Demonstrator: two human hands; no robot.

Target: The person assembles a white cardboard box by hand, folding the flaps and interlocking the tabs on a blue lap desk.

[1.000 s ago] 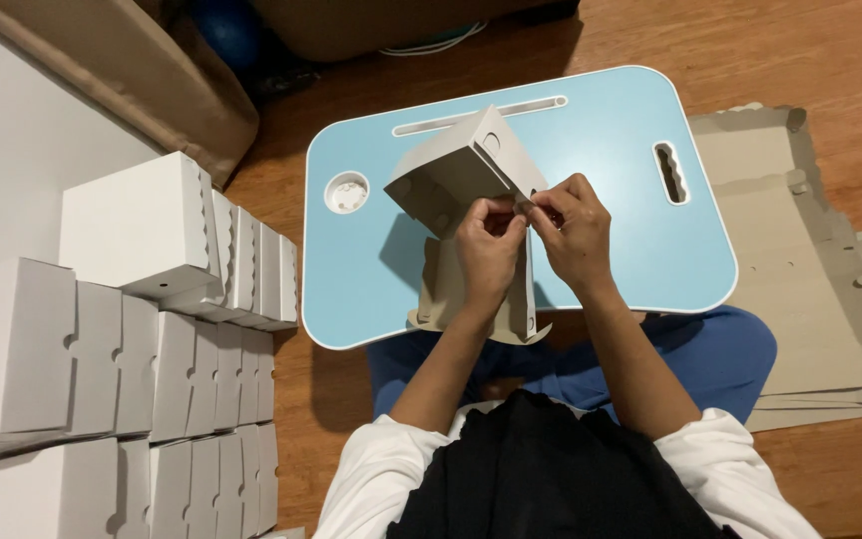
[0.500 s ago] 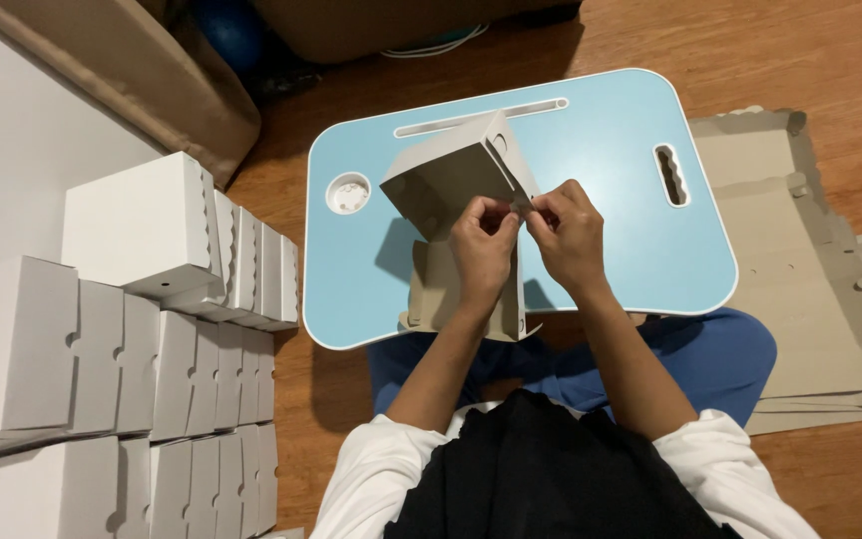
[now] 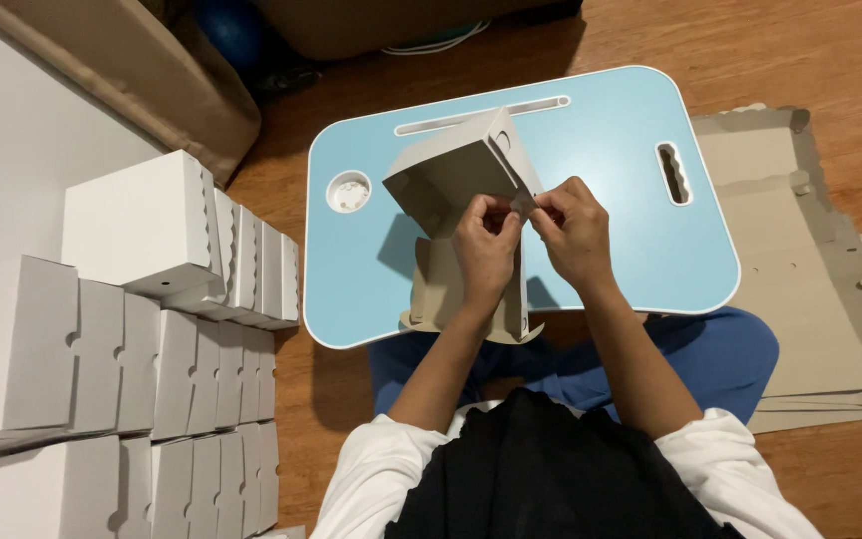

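Over the blue desk (image 3: 631, 250), our left hand (image 3: 484, 245) and right hand (image 3: 573, 228) both pinch the half-folded cardboard box (image 3: 451, 180), which tilts toward 11 o'clock, equally near each.

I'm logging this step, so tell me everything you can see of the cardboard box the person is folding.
The cardboard box is half-formed, of pale grey-white board. Its upper part stands tilted above the light blue lap table; a lower panel with scalloped tabs overhangs the near edge. The left hand and right hand pinch a flap at its right edge.
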